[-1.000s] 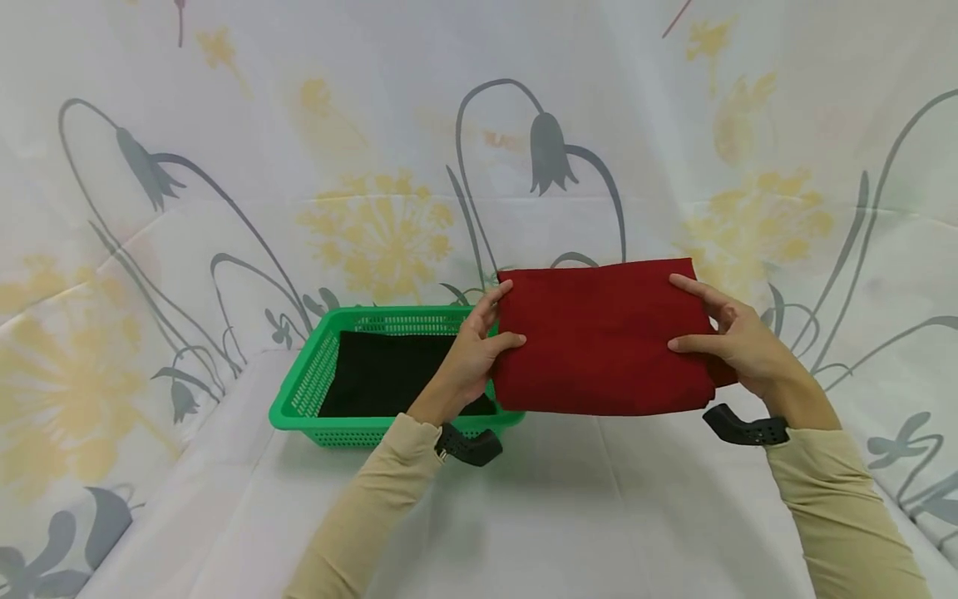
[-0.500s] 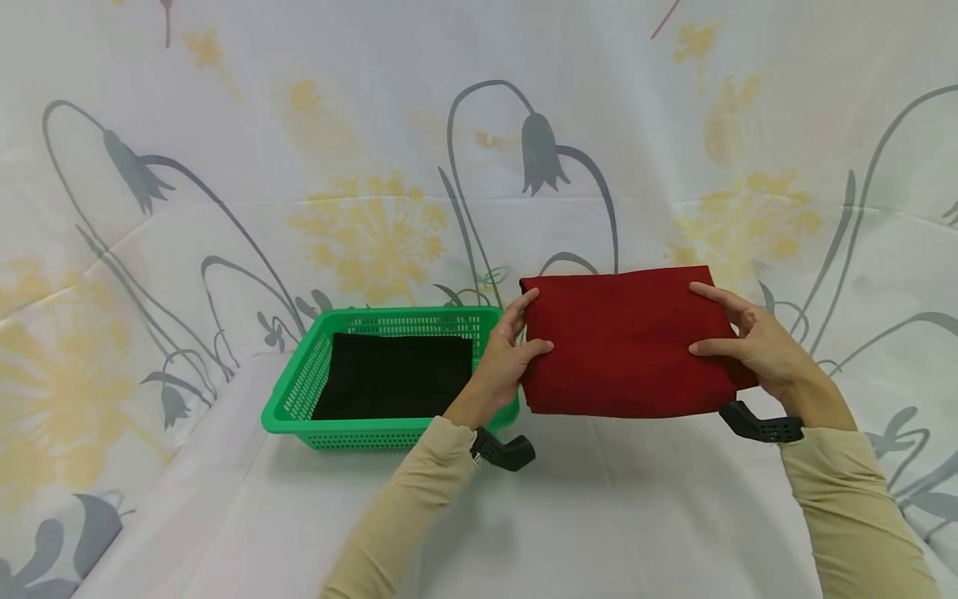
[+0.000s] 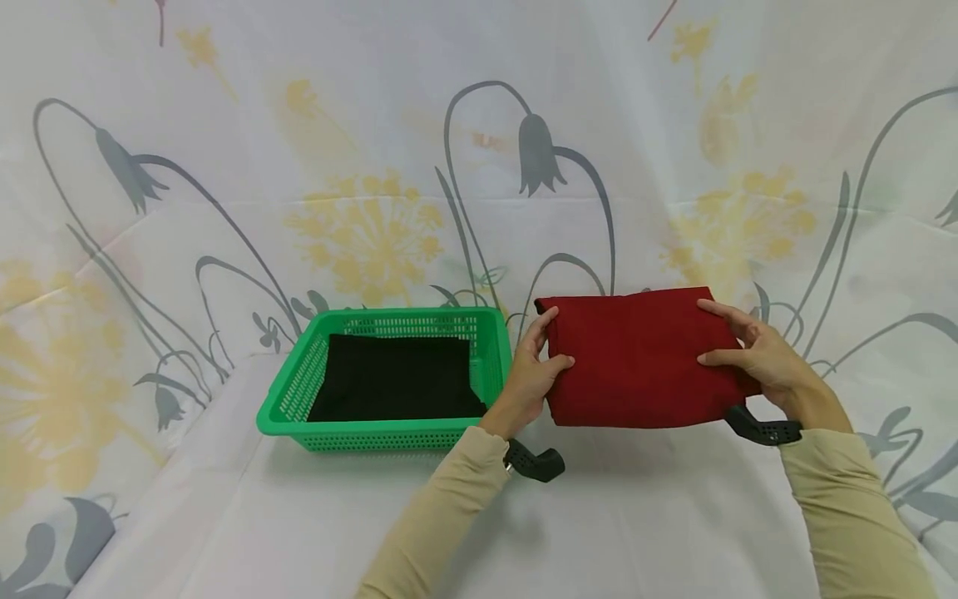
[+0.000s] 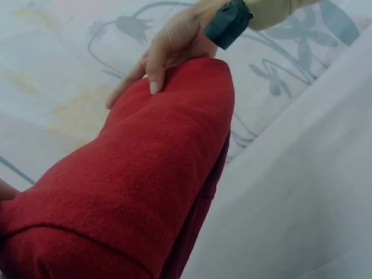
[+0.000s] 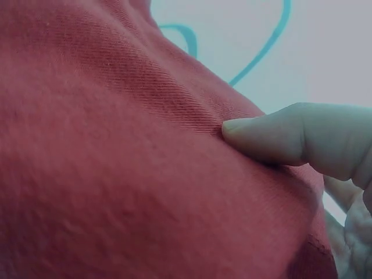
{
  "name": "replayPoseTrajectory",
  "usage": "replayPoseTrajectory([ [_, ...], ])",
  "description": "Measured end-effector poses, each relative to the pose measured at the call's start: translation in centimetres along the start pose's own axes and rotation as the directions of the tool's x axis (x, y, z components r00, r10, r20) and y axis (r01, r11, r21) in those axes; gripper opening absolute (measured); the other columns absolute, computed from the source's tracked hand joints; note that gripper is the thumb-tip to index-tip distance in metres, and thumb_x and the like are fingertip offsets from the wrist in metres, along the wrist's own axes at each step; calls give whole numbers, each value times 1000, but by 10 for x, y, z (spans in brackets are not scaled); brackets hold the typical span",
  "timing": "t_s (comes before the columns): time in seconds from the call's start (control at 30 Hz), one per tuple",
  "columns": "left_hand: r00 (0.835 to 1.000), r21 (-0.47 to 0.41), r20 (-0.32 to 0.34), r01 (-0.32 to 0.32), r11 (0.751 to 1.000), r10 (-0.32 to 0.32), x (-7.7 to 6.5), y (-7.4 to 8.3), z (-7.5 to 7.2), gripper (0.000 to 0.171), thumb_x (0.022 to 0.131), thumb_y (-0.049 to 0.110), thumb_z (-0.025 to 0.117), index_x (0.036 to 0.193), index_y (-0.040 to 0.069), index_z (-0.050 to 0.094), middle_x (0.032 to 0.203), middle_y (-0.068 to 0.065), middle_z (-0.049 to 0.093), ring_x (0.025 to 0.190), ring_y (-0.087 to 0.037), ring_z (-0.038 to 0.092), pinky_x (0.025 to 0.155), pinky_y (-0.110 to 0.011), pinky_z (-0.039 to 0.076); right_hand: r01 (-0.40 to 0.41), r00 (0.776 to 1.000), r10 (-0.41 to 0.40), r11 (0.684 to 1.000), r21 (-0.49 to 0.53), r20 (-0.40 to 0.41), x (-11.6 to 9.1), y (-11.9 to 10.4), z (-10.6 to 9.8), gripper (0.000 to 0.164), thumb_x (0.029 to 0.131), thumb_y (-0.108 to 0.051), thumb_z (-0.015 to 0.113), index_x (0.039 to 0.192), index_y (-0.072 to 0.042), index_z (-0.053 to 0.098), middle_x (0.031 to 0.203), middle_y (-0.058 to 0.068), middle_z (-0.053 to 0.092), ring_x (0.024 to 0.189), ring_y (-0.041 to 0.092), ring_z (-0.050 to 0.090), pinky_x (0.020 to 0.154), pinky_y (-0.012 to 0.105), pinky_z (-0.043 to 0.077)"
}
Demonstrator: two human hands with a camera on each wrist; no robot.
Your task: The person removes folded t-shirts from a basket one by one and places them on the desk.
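One folded red cloth (image 3: 636,362) is held up between the left hand (image 3: 533,374) and the right hand (image 3: 774,366).

The left fingers pinch its left edge and the right fingers its right edge, each thumb lying on the near face; the right wrist view shows the thumb pressing into the fabric. The cloth is raised clear of the white tabletop (image 3: 621,524), to the right of a green basket (image 3: 389,430), in which a black cloth (image 3: 397,378) lies. The left sleeve (image 3: 445,507) reaches up past the basket's near right corner. Flower-printed fabric (image 3: 359,125) hangs behind.
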State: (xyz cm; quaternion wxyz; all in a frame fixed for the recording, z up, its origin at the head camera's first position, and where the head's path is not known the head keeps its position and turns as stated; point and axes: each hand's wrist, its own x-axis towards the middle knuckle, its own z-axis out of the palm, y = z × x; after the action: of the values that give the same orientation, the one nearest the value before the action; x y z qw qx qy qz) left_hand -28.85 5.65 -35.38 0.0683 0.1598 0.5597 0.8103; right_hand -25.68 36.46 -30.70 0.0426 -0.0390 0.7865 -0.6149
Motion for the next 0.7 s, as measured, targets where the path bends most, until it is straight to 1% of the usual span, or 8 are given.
replayPoseTrajectory([
  [0.2,999,-4,-37,26,1000,-26,3,-14,5,69,89,-11,56,145,28,45,150,4,35,124,-25,40,91,-49,42,-17,1000,17,999,31,-7,4,15,-4,76,90,-6,68,151,-35,33,133,-4,35,93,12,62,72,45,55],
  [0.4,995,23,-84,52,998,-50,6,-26,8,68,88,-10,58,143,28,48,150,2,37,125,-25,40,91,-50,43,-41,999,41,996,73,-6,9,28,-8,74,90,-4,68,149,-35,36,128,-7,39,92,12,62,70,43,55],
  [0.53,991,47,-119,75,996,-69,8,-35,10,67,88,-9,58,143,28,48,152,1,35,128,-26,38,94,-52,42,-63,998,64,995,79,-10,12,38,-10,74,90,-5,69,149,-35,37,124,-10,41,91,11,62,71,40,55],
  [0.7,985,69,-135,116,991,-106,9,-47,12,67,90,-9,58,144,28,45,153,-1,32,130,-28,37,96,-55,39,-103,995,103,991,83,-4,15,52,-12,73,90,-8,69,149,-38,37,119,-13,45,92,8,60,74,38,55],
])
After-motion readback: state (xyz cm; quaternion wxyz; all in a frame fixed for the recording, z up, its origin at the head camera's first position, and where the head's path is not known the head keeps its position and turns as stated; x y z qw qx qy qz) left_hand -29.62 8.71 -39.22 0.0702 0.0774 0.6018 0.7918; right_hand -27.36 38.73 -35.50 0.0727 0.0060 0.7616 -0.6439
